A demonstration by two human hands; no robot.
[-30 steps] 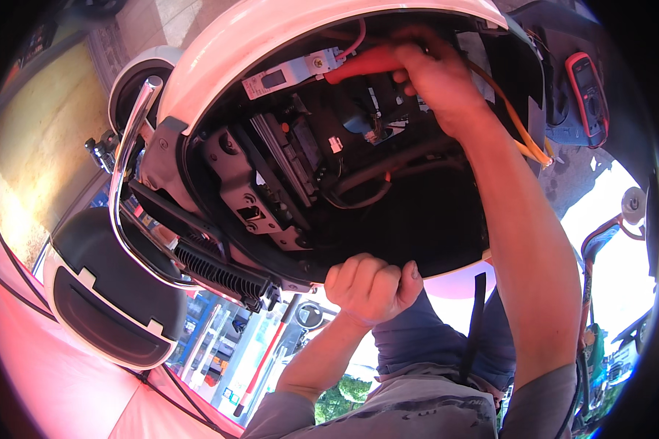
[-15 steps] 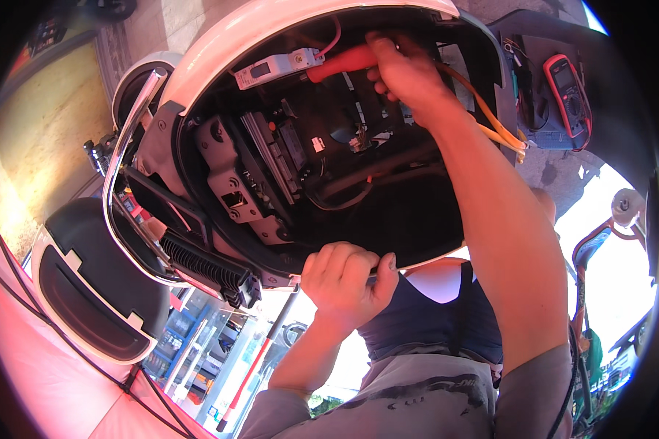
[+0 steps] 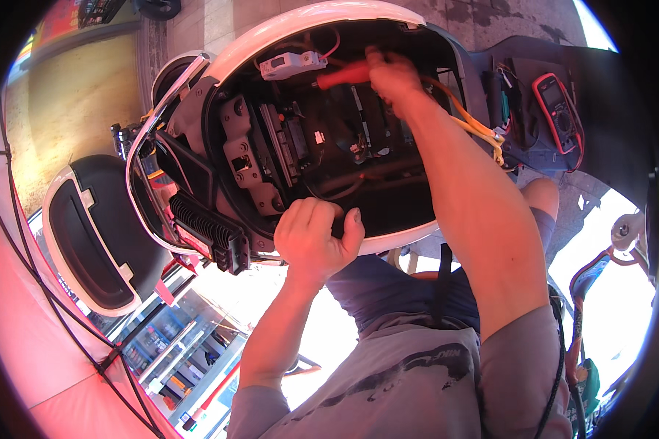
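My right hand [image 3: 397,79], slightly blurred, is closed around a red elongated tool [image 3: 344,75] whose narrow tip points left. It reaches into the dark open compartment of a white scooter body [image 3: 311,18]. Just above and left of the tool's tip, a white circuit breaker [image 3: 293,66] with a thin pink wire rests near the far wall. The fingers of my left hand [image 3: 313,238] curl over the compartment's near rim, with the thumb sticking out. A grey metal bracket [image 3: 243,150] stands at the compartment's left end.
Orange cables [image 3: 474,126] run out over the right edge. Beyond them a red multimeter [image 3: 556,113] and several tools lie on a dark surface. On the left are a chrome rail [image 3: 132,164], a black finned part [image 3: 211,230] and a black seat-like piece [image 3: 99,238].
The view has shifted, so the scooter appears higher. My right hand still grips the red tool, its tip now a little farther from the breaker. My left hand stays at the near rim.
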